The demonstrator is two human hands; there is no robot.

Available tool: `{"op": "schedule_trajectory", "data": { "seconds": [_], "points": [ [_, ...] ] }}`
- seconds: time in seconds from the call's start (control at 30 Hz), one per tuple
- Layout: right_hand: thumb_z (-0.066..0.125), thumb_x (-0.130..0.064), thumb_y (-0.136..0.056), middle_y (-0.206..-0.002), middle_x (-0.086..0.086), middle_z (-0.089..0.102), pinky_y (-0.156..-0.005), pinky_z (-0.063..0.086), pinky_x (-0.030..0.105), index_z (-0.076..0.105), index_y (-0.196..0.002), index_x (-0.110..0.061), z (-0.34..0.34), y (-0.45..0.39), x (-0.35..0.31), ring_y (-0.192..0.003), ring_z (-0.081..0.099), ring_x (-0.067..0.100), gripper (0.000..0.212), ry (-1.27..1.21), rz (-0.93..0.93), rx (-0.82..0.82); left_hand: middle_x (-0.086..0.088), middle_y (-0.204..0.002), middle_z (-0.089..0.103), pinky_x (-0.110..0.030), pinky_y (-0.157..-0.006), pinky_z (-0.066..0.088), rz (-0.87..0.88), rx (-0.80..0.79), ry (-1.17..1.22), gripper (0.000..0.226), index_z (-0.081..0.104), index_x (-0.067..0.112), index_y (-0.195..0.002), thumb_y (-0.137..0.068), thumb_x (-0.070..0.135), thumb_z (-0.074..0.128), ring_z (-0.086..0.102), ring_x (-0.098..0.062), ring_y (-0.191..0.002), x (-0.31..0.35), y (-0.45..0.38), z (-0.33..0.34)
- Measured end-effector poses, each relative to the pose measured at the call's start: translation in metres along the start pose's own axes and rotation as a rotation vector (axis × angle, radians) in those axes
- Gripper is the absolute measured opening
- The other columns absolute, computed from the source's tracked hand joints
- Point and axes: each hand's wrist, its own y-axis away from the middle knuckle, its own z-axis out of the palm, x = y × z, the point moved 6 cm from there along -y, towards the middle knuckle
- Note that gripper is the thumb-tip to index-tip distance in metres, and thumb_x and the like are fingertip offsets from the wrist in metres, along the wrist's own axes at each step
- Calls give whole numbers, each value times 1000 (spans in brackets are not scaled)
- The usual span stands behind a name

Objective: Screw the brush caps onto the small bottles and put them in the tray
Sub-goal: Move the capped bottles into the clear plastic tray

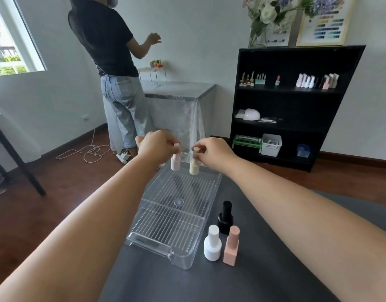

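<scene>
1. White bottle (212, 243), pink square bottle (231, 247), black bottle (225, 216): capped, kept on bench (264, 269) beside tray (181, 263), apparently awaiting placement.
2. Pink bottle (175, 163): cap pinched in left hand (157, 146) grip, over tray's far end.
3. Cream bottle (194, 166): cap pinched in right hand (214, 153) grip, likewise held for lowering.

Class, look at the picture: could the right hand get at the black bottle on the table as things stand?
Probably not yet: the right hand grips the cream bottle over the tray. Once emptied, yes: the black bottle stands uncovered beside the tray.
</scene>
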Motion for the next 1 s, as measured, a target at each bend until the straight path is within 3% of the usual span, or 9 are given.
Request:
{"op": "schedule_trajectory", "data": {
  "seconds": [0.23, 0.43, 0.63, 0.8, 0.9, 1.0],
  "points": [
    [63, -23, -89, -89, -4, 58, -72, 43, 29, 67, -106, -19, 33, -31, 5, -85, 58, 18, 18, 4, -8, -5, 9, -72, 70, -38, -73, 20, -11, -56, -16, 14, 74, 34, -80, -74, 44, 69, 54, -16, -84, -12, -14, 16],
    [61, -21, -89, -85, -6, 55, -74, 44, 29, 67, -104, -19, 43, -46, 9, -83, 55, 16, 16, -73, 22, 46, 12, -79, 71, -39, -76, 21, -8, -68, 17, 12, 74, 37, -85, -77, 44, 68, 56, -15, -88, -17, -19, 20],
    [63, -25, -87, -86, -9, 54, -55, 31, 17, 66, -110, -21, 48, -49, 3, -82, 53, 13, 24, -124, 51, 19, 16, -85, 67, -38, -81, 25, -40, -98, 83, 28, 70, 37, -107, -79, 42, 71, 59, -15, -99, -19, -10, 14],
    [64, -25, -88, -98, -2, 65, -80, 44, 27, 54, -131, -22, 26, -27, -3, -96, 60, 18, 44, -163, 87, -37, 10, -103, 68, -39, -92, 39, 25, -32, 82, 39, 67, 30, -117, -80, 41, 71, 59, -18, -103, -4, 5, -17],
    [65, -28, -87, -81, -5, 60, -69, 44, 25, 60, -120, -26, -6, 6, -5, -75, 58, 9, 33, -214, 58, -9, 14, -96, 67, -25, -79, 46, 164, -1, 268, 43, 65, 31, -120, -79, 38, 75, 61, -8, -89, 18, 34, -40],
    [67, -27, -86, -85, 8, 66, -68, 47, 24, 68, -106, -27, -31, 53, 4, -73, 58, 9, 20, -313, 16, -70, 17, -83, 70, -15, -71, 46, 235, -149, 426, 31, 70, 38, -106, -76, 38, 78, 62, 1, -78, 25, 77, -46]
  ]
}}
